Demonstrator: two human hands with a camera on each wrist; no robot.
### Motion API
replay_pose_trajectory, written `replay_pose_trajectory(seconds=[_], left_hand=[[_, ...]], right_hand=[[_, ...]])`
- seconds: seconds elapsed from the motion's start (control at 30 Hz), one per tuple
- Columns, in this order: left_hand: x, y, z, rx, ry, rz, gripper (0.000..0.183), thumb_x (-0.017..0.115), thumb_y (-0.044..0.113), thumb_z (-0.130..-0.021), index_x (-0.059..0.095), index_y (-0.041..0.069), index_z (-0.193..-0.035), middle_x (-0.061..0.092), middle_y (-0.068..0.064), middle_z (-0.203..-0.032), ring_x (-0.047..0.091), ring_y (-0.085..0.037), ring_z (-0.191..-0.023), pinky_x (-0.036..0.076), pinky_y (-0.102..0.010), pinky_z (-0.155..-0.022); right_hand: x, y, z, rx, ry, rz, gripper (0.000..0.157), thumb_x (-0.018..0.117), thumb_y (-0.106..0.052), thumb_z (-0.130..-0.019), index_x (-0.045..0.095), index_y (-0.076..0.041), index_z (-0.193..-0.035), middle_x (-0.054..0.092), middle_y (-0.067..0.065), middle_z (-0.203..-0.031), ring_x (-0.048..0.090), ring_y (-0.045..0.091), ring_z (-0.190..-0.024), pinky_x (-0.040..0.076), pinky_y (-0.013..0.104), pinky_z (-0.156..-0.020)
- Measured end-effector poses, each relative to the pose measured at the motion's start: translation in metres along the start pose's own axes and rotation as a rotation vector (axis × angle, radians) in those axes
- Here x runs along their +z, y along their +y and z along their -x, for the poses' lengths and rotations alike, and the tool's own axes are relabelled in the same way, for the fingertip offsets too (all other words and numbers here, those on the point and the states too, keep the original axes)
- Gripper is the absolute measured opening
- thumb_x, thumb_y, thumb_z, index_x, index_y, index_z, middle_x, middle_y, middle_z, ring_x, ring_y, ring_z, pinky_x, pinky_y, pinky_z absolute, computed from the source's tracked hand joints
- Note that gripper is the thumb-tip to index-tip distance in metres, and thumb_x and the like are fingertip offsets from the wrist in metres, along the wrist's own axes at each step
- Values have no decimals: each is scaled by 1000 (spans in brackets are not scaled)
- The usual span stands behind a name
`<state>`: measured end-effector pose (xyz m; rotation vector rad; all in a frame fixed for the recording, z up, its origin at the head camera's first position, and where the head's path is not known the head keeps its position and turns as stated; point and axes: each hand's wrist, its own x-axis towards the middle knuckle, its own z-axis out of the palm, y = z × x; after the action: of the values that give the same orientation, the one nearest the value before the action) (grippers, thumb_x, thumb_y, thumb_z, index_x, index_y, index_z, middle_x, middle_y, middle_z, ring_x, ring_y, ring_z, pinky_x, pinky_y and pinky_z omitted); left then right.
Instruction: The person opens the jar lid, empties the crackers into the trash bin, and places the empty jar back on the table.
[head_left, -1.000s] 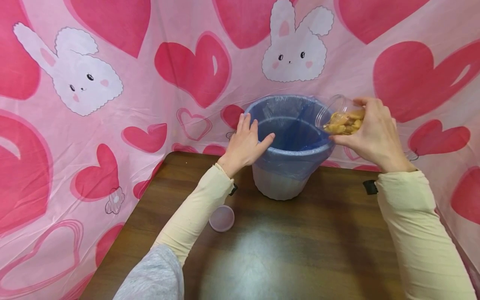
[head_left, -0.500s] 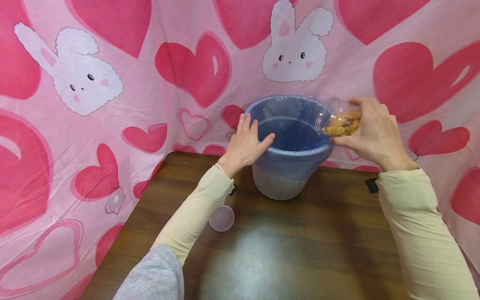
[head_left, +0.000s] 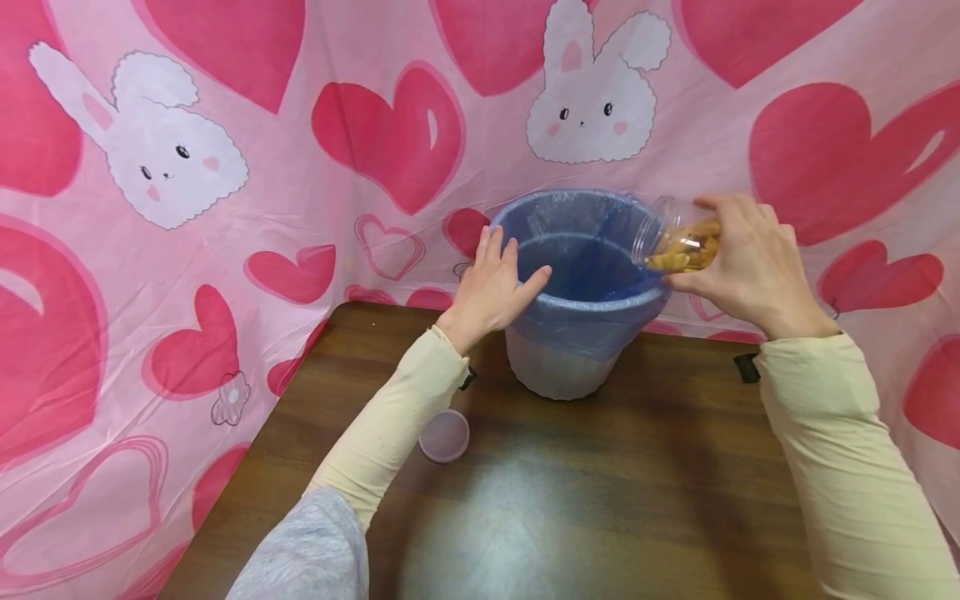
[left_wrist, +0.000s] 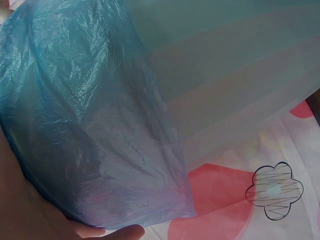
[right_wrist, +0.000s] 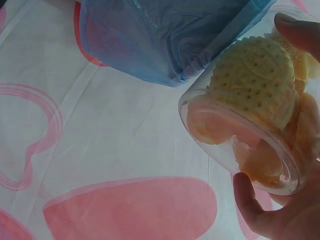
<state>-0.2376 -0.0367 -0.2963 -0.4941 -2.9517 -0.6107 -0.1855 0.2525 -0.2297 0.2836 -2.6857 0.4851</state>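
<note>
A white bin (head_left: pixel 558 375) with a blue plastic liner (head_left: pixel 581 329) folded over its rim stands at the back of the table. My left hand (head_left: pixel 487 287) rests on the bin's near-left rim, fingers straight and thumb spread; the left wrist view shows the hand beside the liner (left_wrist: pixel 100 130). My right hand (head_left: pixel 753 271) grips a clear jar (head_left: pixel 670 212), tipped sideways with its mouth over the bin's right rim. Yellow biscuits (head_left: pixel 686 252) lie inside the jar. In the right wrist view one round biscuit (right_wrist: pixel 252 82) shows small holes, behind the jar's base.
A round, pale pink lid (head_left: pixel 444 436) lies on the brown wooden table (head_left: pixel 600 500), close to my left forearm. A pink cloth (head_left: pixel 285 183) with hearts and rabbits hangs behind and beside the table.
My right hand has shifted slightly left and tilted the jar a little more; the biscuits in it have moved. My left hand and the bin stay where they were.
</note>
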Motion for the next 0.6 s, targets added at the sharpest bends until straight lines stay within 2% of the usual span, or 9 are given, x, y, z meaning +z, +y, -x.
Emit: replay_pose_trajectory(seconds=[0.37, 0.6], left_hand=[[-1, 1, 0, -3, -8, 7, 87, 33, 67, -92, 26, 5, -152, 6, -12, -163, -8, -26, -151, 33, -54, -111], [0, 0, -1, -4, -5, 5, 87, 33, 67, -92, 26, 5, -152, 6, -12, -163, -7, -27, -151, 33, -53, -112]], right_hand=[[-2, 0, -1, -38, -18, 45, 90, 85, -24, -66, 39, -7, -142, 48, 27, -132, 42, 47, -112, 32, 56, -80], [-2, -1, -4, -42, -29, 63, 90, 84, -23, -67, 39, -7, -143, 47, 27, -134, 42, 48, -113, 32, 57, -81]])
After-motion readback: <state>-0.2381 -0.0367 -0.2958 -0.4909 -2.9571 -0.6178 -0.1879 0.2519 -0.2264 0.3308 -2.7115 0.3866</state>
